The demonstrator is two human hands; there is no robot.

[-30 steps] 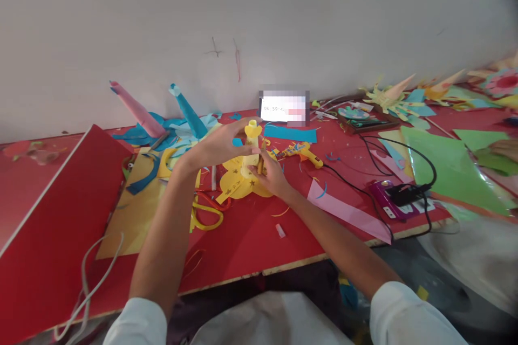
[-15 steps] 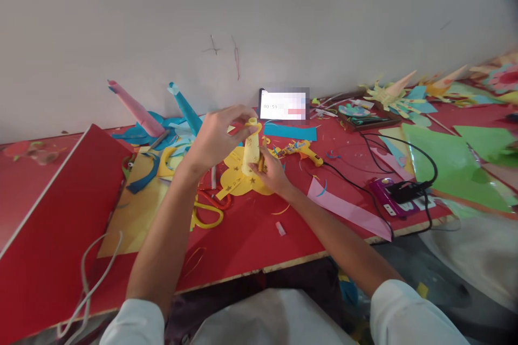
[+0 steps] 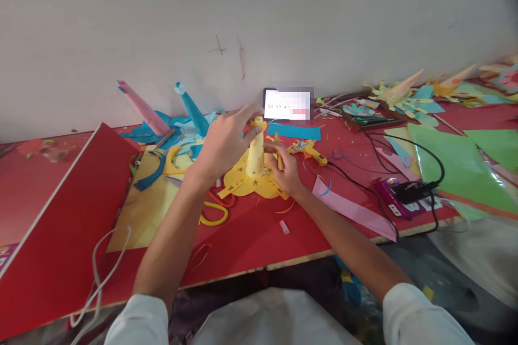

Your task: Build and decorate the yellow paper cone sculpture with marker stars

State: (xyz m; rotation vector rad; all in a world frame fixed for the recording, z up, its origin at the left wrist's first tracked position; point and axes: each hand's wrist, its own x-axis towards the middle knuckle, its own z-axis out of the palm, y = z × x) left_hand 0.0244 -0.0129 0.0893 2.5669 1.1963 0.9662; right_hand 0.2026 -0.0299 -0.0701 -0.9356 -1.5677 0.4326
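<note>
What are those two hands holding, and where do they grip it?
The left hand pinches the top of a yellow paper cone. The right hand steadies the cone's lower side and holds a small stick.

phone screen [image 3: 288,105] blurred, green sheet [image 3: 465,172] cut off right, top-left corner blurred

Bare red table [image 3: 251,237] near edge, scissors [image 3: 212,210] left, glue gun [image 3: 307,150] right
</note>
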